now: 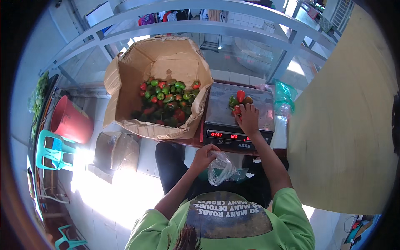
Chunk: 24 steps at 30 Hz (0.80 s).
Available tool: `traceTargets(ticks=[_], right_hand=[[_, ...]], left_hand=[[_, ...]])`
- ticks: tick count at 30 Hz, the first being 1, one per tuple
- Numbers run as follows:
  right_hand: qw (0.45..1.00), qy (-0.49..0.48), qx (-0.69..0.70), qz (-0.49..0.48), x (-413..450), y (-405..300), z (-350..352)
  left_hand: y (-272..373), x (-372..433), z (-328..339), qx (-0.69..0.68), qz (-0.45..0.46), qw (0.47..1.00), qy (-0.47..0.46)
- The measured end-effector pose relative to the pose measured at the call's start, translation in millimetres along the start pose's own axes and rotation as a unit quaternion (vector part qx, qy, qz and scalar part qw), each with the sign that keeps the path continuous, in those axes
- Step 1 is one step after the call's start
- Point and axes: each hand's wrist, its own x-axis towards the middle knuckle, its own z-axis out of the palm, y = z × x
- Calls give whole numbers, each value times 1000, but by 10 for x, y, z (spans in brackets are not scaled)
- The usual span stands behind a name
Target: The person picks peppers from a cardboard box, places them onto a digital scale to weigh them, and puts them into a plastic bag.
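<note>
On the metal platform of a digital weighing scale (218, 109) lies a small pile of red and green bell peppers (240, 96). My right hand (249, 120) rests over the near side of this pile, fingers bent on a red pepper; whether it grips one is hidden. Red digits glow on the scale's front panel (231, 137). Above my lap, my left hand (204, 157) pinches the edge of a clear plastic bag (220, 170), which hangs down from the fingers. Left of the scale stands a large open cardboard box (176, 64) holding many red and green peppers (168, 97).
Green and clear plastic bags (284, 95) lie at the scale's right. A tan panel (340, 131) rises further right. Behind the box and scale runs a metal railing (200, 26). A red bucket (73, 120), a turquoise chair (53, 150) and a smaller carton (117, 153) stand at left.
</note>
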Motion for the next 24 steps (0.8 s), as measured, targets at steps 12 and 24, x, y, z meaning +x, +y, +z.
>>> traceTargets(ticks=[12,24], right_hand=[[998,-16,22,-49,65,68,-1],[524,-70,815,236,-209,-282,-1251]], left_hand=[[-55,76,32,5,20,1000,24],[-36,445,-14,121,70,979,151]])
